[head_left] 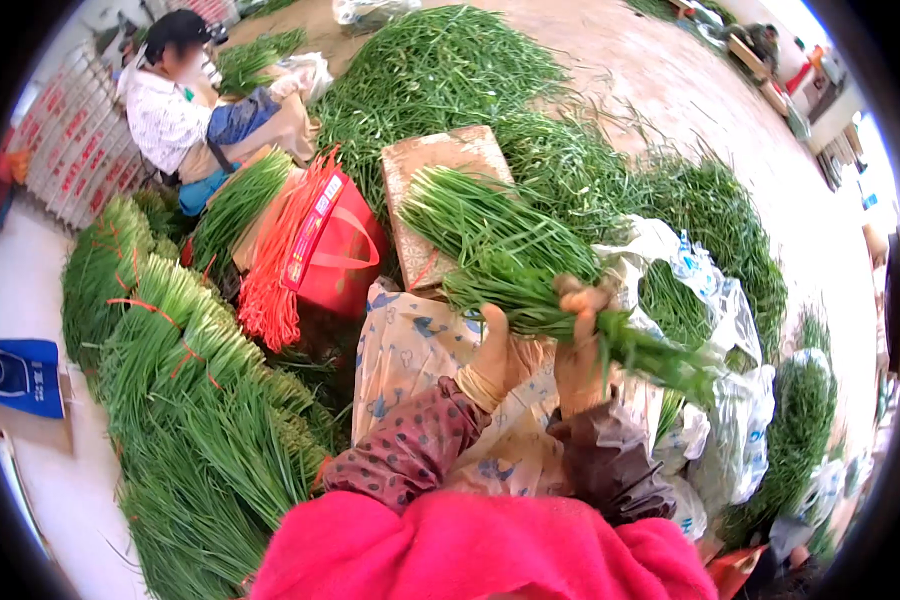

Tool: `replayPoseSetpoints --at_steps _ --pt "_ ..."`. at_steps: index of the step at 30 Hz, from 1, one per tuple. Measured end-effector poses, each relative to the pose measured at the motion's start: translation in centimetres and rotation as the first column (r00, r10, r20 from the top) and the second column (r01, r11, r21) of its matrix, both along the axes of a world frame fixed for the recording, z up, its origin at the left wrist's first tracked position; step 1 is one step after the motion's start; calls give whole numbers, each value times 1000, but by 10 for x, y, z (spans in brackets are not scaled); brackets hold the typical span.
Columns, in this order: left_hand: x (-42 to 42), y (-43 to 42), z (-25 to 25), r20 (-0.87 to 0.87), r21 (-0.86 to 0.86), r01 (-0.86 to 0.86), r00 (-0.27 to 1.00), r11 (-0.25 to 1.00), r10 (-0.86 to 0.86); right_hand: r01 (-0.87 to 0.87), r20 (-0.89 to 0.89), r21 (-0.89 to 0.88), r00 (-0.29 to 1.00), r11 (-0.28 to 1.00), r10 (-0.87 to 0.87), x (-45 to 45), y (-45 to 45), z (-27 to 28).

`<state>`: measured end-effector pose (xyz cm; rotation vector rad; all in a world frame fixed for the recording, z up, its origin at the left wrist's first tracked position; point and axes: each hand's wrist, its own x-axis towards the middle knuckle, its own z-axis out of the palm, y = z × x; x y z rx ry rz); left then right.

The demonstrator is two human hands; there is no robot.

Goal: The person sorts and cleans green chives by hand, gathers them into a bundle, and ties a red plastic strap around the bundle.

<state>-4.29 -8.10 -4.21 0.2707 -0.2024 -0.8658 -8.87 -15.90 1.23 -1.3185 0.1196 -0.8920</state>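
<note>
A loose bunch of green garlic chives (pixel 510 235) lies across a small board (pixel 450 155), pale stem ends to the upper left and leafy ends to the lower right. My right hand (pixel 582 335), gloved, is closed around the leafy part of this bunch. Just left of it, below the bunch, my left hand (pixel 500 360) has its thumb raised and apart; its other fingers are partly hidden. A patterned cloth (pixel 410 345) covers my lap beneath both hands. Red ties (pixel 275 255) hang over a red bag (pixel 345 250) left of the board.
Tied chive bundles (pixel 185 360) are stacked on my left. A large loose heap of chives (pixel 445 70) lies beyond the board. Plastic bags (pixel 740 420) with chives stand on my right. Another person (pixel 175 110) sits at the upper left, near stacked crates (pixel 75 140).
</note>
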Motion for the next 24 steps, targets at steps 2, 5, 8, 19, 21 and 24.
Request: replayPoseSetpoints --at_steps 2,5,8,19,21,24 --pt "4 8 -10 -99 -13 53 994 999 -54 -235 61 -206 966 950 252 -23 -2 -20" --pt "6 15 -6 -329 90 156 937 984 -118 -408 -351 -828 912 384 211 -48 -19 -59" --pt "23 41 -2 -227 321 225 961 920 -156 -571 -252 103 777 814 577 -80 7 21" --pt "32 60 65 370 888 -57 679 457 -634 -542 67 663 730 516 680 -6 8 -72" --pt "23 67 75 382 908 -107 605 404 -699 -418 173 724 880 548 442 8 5 -72" --pt "15 90 61 280 936 7 594 353 -754 -175 51 841 968 512 246 -4 -15 -36"
